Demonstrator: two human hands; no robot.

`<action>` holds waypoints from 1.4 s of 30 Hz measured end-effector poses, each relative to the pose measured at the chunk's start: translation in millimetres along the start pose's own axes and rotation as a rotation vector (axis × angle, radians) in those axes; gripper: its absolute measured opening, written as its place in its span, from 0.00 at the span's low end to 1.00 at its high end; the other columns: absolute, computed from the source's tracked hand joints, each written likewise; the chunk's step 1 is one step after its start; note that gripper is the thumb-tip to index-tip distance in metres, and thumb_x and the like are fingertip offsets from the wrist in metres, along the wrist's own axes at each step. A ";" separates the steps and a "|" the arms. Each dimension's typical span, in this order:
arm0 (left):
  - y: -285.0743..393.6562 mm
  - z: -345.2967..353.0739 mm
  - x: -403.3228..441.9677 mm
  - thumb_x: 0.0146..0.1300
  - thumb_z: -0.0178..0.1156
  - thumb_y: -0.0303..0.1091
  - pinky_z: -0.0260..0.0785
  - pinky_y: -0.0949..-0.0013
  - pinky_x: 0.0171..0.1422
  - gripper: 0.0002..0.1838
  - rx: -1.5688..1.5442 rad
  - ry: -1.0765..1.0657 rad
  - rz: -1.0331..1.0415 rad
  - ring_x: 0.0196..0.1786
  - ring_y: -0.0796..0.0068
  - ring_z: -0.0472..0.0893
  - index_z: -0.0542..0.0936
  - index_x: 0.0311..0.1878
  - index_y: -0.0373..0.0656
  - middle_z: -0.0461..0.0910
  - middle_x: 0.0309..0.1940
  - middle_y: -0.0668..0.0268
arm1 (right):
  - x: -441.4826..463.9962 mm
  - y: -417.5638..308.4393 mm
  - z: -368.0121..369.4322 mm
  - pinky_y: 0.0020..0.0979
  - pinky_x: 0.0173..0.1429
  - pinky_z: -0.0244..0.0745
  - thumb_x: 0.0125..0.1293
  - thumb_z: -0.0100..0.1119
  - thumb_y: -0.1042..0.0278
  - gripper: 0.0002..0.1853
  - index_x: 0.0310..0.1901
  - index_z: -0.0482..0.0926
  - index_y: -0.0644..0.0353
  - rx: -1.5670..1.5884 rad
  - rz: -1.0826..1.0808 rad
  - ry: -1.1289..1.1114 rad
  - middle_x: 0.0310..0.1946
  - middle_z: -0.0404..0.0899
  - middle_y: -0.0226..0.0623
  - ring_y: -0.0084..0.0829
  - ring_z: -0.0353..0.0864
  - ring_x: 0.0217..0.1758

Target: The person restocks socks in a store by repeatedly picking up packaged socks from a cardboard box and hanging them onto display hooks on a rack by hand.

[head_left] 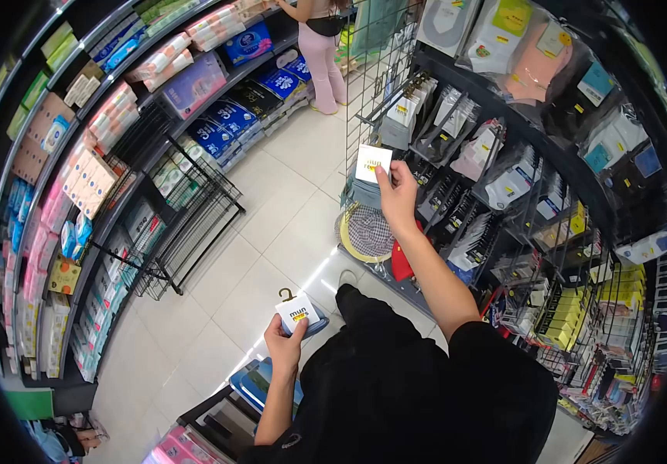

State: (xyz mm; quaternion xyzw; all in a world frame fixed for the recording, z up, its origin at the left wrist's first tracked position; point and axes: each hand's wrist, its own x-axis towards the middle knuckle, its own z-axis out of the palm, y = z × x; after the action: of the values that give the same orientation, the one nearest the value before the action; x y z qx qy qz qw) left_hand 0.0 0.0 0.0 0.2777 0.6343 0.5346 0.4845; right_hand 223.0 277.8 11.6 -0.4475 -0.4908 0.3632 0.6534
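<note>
My left hand [282, 352] is closed around a pack of socks [296, 308] low in front of my body. Its white header card carries dark lettering and a small yellow mark, and a dark hook sticks up from the top. Blue-grey fabric shows beneath the card, partly behind my fingers. Farther forward and to the right, my right hand [399, 197] pinches the white card of a similar sock pack [372, 161] between thumb and fingers. Grey-blue fabric hangs below that card, close to the wire side of the sock display [488, 147].
Packed socks hang in rows on my right. A round checked item with a yellow rim [370, 232] is low by the rack. Across the tiled aisle [248, 255], shelves [117, 116] hold tissue packs; a black wire rack [194, 209] juts out. Another person [323, 58] stands farther ahead.
</note>
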 end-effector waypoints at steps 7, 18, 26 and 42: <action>21.2 3.3 69.4 0.60 0.68 0.23 0.74 0.76 0.45 0.11 0.077 -0.020 0.055 0.38 0.81 0.82 0.79 0.45 0.34 0.84 0.37 0.64 | 41.6 33.1 24.0 0.23 0.43 0.72 0.69 0.61 0.72 0.08 0.41 0.74 0.68 -0.039 -0.014 0.078 0.35 0.82 0.36 0.19 0.78 0.37; 75.7 59.8 167.3 0.60 0.68 0.24 0.74 0.76 0.44 0.11 0.164 -0.248 0.061 0.37 0.81 0.81 0.80 0.45 0.34 0.84 0.36 0.65 | 121.8 72.9 3.5 0.21 0.38 0.68 0.70 0.60 0.72 0.07 0.40 0.74 0.66 -0.041 -0.058 0.317 0.32 0.79 0.32 0.17 0.74 0.34; 100.3 118.8 220.8 0.63 0.67 0.29 0.67 0.76 0.38 0.10 0.211 -0.498 0.218 0.33 0.85 0.74 0.80 0.42 0.34 0.80 0.30 0.70 | 125.8 52.6 -8.5 0.29 0.45 0.71 0.66 0.64 0.70 0.14 0.48 0.74 0.67 -0.353 -0.145 0.470 0.37 0.76 0.36 0.27 0.74 0.38; 122.9 216.6 302.2 0.69 0.60 0.31 0.66 0.77 0.36 0.07 0.188 -0.921 0.300 0.33 0.88 0.73 0.78 0.41 0.35 0.79 0.30 0.71 | -47.3 16.4 -26.1 0.32 0.48 0.73 0.62 0.61 0.76 0.14 0.49 0.73 0.66 -0.673 0.007 0.357 0.45 0.74 0.45 0.35 0.77 0.42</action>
State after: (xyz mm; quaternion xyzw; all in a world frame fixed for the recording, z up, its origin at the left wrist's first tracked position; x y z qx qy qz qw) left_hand 63.4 385.3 29.3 0.6159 0.3526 0.3604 0.6054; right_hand 235.5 234.1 -21.9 -0.6948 -0.4598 0.1002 0.5439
